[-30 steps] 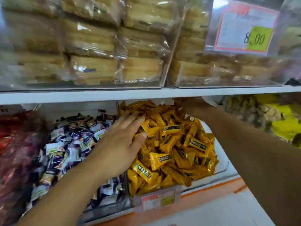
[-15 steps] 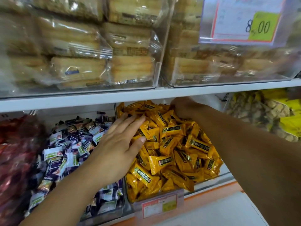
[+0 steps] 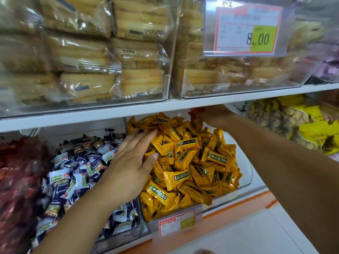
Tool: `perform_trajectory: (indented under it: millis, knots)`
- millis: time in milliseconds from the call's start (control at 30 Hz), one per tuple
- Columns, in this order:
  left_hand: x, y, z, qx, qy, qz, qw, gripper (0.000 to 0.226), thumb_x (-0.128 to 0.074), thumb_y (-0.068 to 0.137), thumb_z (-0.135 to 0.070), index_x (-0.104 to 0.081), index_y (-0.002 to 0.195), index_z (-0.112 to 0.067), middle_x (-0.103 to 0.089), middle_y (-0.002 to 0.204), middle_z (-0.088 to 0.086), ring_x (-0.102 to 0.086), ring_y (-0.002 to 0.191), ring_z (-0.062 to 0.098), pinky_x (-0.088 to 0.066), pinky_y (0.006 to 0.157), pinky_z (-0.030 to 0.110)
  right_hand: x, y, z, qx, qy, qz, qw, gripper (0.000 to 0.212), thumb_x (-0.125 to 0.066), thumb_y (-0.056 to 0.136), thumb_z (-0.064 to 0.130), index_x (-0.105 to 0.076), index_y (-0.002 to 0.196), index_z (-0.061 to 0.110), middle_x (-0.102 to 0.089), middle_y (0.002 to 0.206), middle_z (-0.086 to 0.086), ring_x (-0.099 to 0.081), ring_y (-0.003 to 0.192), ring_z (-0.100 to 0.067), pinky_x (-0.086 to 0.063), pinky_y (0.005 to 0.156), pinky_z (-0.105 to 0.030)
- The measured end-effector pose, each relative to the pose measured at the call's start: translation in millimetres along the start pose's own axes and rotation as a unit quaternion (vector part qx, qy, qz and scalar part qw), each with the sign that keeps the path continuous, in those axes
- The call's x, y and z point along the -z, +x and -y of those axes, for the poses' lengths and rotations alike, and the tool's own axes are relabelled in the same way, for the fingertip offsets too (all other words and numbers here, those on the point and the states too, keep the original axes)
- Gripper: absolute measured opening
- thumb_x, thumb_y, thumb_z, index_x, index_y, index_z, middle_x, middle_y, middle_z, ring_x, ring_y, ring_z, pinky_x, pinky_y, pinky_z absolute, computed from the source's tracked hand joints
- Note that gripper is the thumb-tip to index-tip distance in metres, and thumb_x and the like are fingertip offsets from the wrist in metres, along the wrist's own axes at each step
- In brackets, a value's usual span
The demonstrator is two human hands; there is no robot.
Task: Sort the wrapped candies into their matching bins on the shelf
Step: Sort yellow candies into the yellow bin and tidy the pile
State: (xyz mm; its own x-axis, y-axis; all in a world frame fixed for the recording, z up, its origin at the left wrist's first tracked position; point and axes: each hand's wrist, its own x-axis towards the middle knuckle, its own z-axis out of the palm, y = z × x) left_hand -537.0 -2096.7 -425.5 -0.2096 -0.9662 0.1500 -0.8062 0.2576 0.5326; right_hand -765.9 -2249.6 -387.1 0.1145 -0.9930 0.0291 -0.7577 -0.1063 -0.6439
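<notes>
While the left hand (image 3: pixel 132 167) rests flat and open on the yellow candies (image 3: pixel 198 162), the right hand (image 3: pixel 212 113) behind them seems to pinch a red candy (image 3: pixel 196 111), far right of the red pile (image 3: pixel 16 171).

Your head-worn wide-angle camera faces the store shelving straight on and tips slightly down, very near it. The white shelf board (image 3: pixel 128 114) crosses the frame at mid-height, rising to the right: clear plastic bins of wrapped cakes (image 3: pixel 166 83) fill the top, the clear bin of yellow-wrapped candies (image 3: pixel 246 173) sits centre below. Your left hand (image 3: pixel 128 167) and right hand (image 3: pixel 212 114) reach in from the near bottom corners.
</notes>
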Motion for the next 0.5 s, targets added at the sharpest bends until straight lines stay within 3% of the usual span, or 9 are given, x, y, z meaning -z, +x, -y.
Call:
perform_trajectory:
  millis: [100,200,300,400,500]
  knots:
    - [-1.1,1.0,1.3,-0.001,-0.011,-0.003,1.000,0.052,-0.027,0.097,-0.047,-0.005,0.144,-0.052,-0.001,0.137,-0.037,0.016,0.125,-0.019,0.004,0.108,0.017,-9.7,12.4,1.8,0.001,-0.020,0.025,1.000,0.020,-0.042,0.097,-0.001,-0.061,0.097,0.004,-0.060,0.085,-0.006,-0.047,0.064,-0.005,-0.033,0.041,-0.003]
    - [-2.1,2.8,4.3,-0.008,-0.017,-0.007,1.000,0.056,-0.025,0.092,-0.051,-0.005,0.145,-0.051,0.002,0.135,-0.041,0.017,0.127,-0.019,0.002,0.110,0.019,-26.2,28.3,-0.4,0.009,-0.108,0.061,0.992,0.033,-0.039,0.097,0.003,-0.054,0.075,0.023,-0.052,0.078,0.003,-0.051,0.071,-0.011,-0.039,0.050,-0.013]
    - [-2.8,4.5,5.7,-0.010,-0.018,-0.007,1.000,0.058,-0.025,0.091,-0.052,-0.003,0.145,-0.050,0.010,0.124,-0.051,0.020,0.123,-0.025,0.004,0.108,0.015,-36.2,44.5,-6.9,0.019,-0.172,0.065,0.983,0.023,-0.046,0.096,0.010,-0.062,0.085,0.022,-0.053,0.092,0.003,-0.054,0.090,-0.017,-0.044,0.072,-0.024]
    - [-3.8,4.4,6.0,-0.009,-0.024,-0.010,1.000,0.056,-0.030,0.095,-0.047,-0.005,0.145,-0.050,0.014,0.118,-0.055,0.020,0.121,-0.027,0.002,0.109,0.017,-39.8,48.9,-4.3,0.031,-0.201,0.086,0.975,0.028,-0.047,0.094,0.010,-0.065,0.079,0.026,-0.054,0.077,0.009,-0.052,0.076,-0.011,-0.045,0.071,-0.028]
    - [-4.7,3.8,4.8,-0.008,-0.023,-0.012,1.000,0.056,-0.030,0.094,-0.047,-0.005,0.143,-0.052,0.014,0.117,-0.057,0.019,0.121,-0.027,0.000,0.110,0.019,-43.7,49.3,-2.1,0.019,-0.260,0.112,0.959,0.029,-0.046,0.092,0.007,-0.072,0.105,0.014,-0.067,0.101,-0.006,-0.060,0.089,-0.021,-0.050,0.080,-0.031]
